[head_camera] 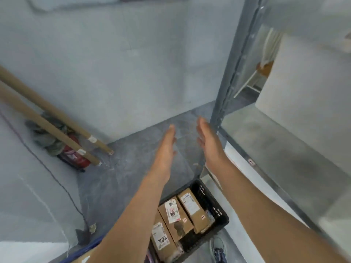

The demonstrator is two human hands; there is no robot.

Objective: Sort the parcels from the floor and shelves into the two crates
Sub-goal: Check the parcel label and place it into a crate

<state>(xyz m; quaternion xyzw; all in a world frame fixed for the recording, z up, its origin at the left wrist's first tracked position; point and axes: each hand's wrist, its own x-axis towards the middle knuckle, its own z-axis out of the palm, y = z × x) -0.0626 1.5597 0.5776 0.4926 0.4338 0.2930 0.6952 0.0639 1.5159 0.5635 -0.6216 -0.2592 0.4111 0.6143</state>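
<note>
- A pale grey wall [133,63] fills the upper half of the view and meets a dark, mottled floor [129,168] below
- A metal shelving unit [233,73] stands on the right, its grey upright running from the top of the view down to the floor; the shelf board nearest the camera carries nothing that can be seen
- A black crate [214,205] sits on the floor at the foot of the shelving, below the forearms
- Two long cardboard tubes [47,111] lean across the left corner, their lower ends resting on the floor
- Three brown parcels [173,219] lie side by side inside the black crate, each with a white label facing up; the middle one touches both neighbours
- The left hand [167,147] reaches forward over the floor beyond the crate, fingers straight and together, palm turned inward, holding nothing
- The right hand [209,141] is stretched out just beside the shelving upright, fingers straight, palm facing the left hand, holding nothing; the two hands are apart
- A red fire extinguisher [76,154] stands behind the lower ends of the tubes, with a bundle of cloth against it
- A shoe [218,249] shows just right of the crate
- A thin dark cable [57,179] trails down the left side to the floor
</note>
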